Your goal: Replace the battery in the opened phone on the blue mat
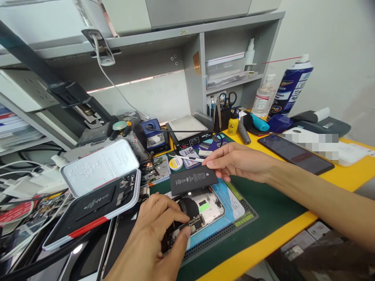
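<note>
My right hand pinches a black phone battery by its right end, between thumb and fingers. The battery is tilted just above the far side of an opened phone housing. My left hand curls over the left part of that housing, with thumb and forefinger at a small circuit board; how firmly they press cannot be made out. Under the phone lies a blue and white pad. A green strip shows inside the housing. My left hand hides the phone's left end.
At left stands an open white case with phone parts. Behind are a soldering station, a round yellow-white tin and a yellow bottle. A dark phone lies at right, near a blue spray can. Cables crowd the left side.
</note>
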Tool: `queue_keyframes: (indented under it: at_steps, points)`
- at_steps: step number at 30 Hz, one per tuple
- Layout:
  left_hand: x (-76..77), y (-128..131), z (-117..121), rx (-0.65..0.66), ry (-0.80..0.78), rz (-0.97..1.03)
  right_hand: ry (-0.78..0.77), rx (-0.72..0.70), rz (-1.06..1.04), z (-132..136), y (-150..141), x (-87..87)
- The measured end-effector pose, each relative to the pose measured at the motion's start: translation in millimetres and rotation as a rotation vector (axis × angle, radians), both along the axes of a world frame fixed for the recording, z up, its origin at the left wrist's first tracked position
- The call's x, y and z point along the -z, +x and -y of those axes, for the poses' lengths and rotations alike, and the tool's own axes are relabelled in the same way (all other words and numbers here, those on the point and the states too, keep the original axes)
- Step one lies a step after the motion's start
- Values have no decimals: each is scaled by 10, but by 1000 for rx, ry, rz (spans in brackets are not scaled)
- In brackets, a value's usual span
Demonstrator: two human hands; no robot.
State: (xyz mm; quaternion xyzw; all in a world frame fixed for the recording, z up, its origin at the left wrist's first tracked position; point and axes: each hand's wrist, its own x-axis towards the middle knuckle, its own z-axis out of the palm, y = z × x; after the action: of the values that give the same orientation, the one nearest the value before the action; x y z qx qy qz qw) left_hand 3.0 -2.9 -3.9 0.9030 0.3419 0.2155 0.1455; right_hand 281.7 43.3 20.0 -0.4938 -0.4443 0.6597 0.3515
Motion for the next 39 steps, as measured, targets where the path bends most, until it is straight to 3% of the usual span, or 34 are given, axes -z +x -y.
queue_keyframes:
  at_steps: [7, 14, 19, 29, 39]
  points:
    - [25, 10, -11, 19, 41, 8, 12, -6, -9, -6, 18, 16]
    - [-17, 223, 10, 152, 330, -67, 19, 84, -111, -60, 40, 96]
    - [-76, 403, -34, 165, 419, -197, 26, 94, -141, -59, 53, 110]
    - [-117, 475, -25, 158, 392, -217, 26, 68, -171, -49, 51, 122]
    - [-51, 429, -27, 155, 352, -202, 41, 155, -209, 68, -22, -28]
